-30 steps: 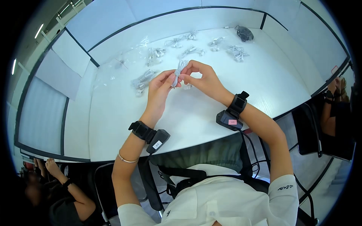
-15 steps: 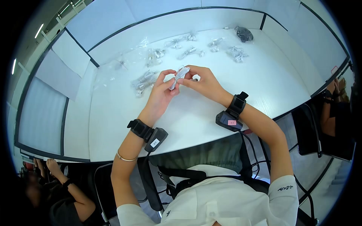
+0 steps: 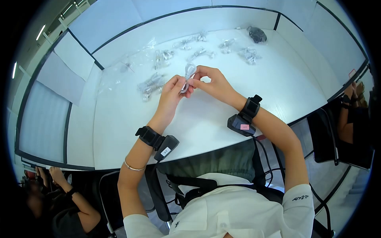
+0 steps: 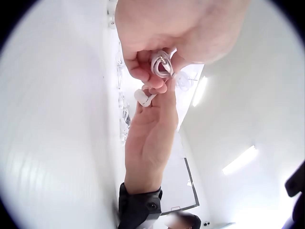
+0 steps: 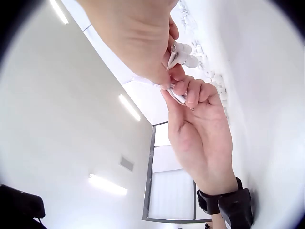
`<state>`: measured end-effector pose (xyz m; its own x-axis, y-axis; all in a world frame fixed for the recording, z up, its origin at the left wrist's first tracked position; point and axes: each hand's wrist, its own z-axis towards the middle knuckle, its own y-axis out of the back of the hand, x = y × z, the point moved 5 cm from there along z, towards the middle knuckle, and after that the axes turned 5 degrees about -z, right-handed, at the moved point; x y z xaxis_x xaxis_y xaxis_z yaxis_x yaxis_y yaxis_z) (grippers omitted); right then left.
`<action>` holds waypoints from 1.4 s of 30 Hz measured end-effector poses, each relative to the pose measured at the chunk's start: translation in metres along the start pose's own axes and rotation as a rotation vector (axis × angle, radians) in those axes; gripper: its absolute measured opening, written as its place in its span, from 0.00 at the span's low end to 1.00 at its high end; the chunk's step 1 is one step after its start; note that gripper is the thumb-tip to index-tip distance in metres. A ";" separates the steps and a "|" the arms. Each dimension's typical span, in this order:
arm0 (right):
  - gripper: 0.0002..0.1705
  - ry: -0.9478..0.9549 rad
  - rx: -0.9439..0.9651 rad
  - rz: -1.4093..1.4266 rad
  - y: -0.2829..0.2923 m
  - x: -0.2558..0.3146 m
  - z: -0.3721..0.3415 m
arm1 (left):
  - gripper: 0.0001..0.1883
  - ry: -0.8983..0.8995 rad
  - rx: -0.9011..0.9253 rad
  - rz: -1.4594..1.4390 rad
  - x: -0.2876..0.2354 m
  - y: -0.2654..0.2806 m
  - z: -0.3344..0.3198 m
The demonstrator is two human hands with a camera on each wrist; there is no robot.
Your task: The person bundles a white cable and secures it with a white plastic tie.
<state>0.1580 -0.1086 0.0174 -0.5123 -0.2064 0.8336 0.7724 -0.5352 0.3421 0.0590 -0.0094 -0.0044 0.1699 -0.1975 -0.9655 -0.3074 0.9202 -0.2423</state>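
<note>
A coiled white earphone cable [image 3: 189, 70] is held upright between both hands above the table. The left hand [image 3: 173, 89] grips the lower part of the coil; in the left wrist view the loops [image 4: 161, 65] and a metal plug show between its curled fingers. The right hand [image 3: 211, 81] pinches the middle of the coil with thumb and forefinger. White earbuds [image 5: 183, 55] stick out by the right hand's fingers in the right wrist view, also visible as an earbud [image 4: 143, 97] in the left wrist view.
Several bundled white cables [image 3: 152, 84] lie on the white table [image 3: 246, 91] beyond the hands. A dark bundle [image 3: 257, 35] sits at the back right. Clear plastic bags [image 3: 131, 63] lie at the back left. Low partitions [image 3: 222, 19] surround the table.
The coil tilted right and then came back upright between the hands. Its upper loop now stands above the fingers. Both hands have shifted only slightly.
</note>
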 end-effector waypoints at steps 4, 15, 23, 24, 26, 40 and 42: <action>0.10 -0.002 -0.035 -0.020 0.001 0.000 0.001 | 0.14 -0.025 -0.016 -0.011 -0.005 -0.003 -0.001; 0.10 -0.043 0.004 -0.020 0.004 0.003 0.001 | 0.15 -0.008 -0.071 0.054 -0.004 -0.003 -0.002; 0.10 -0.063 0.033 0.220 -0.006 -0.008 0.001 | 0.15 -0.027 -0.067 -0.068 -0.003 0.000 -0.004; 0.10 -0.067 0.039 0.199 -0.006 -0.008 0.001 | 0.15 -0.029 -0.057 -0.069 -0.004 -0.001 -0.004; 0.09 -0.071 0.049 0.152 -0.004 -0.007 0.000 | 0.15 -0.008 -0.025 -0.048 -0.002 0.001 -0.002; 0.12 -0.002 0.029 -0.064 -0.009 -0.012 -0.003 | 0.13 0.029 0.029 0.244 0.011 -0.004 -0.005; 0.15 0.005 0.010 -0.087 -0.012 -0.011 -0.005 | 0.12 0.012 -0.024 0.240 0.008 -0.009 -0.005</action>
<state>0.1528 -0.1038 0.0021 -0.5797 -0.1636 0.7982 0.7284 -0.5431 0.4177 0.0584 -0.0214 -0.0101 0.0782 0.0223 -0.9967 -0.3599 0.9329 -0.0074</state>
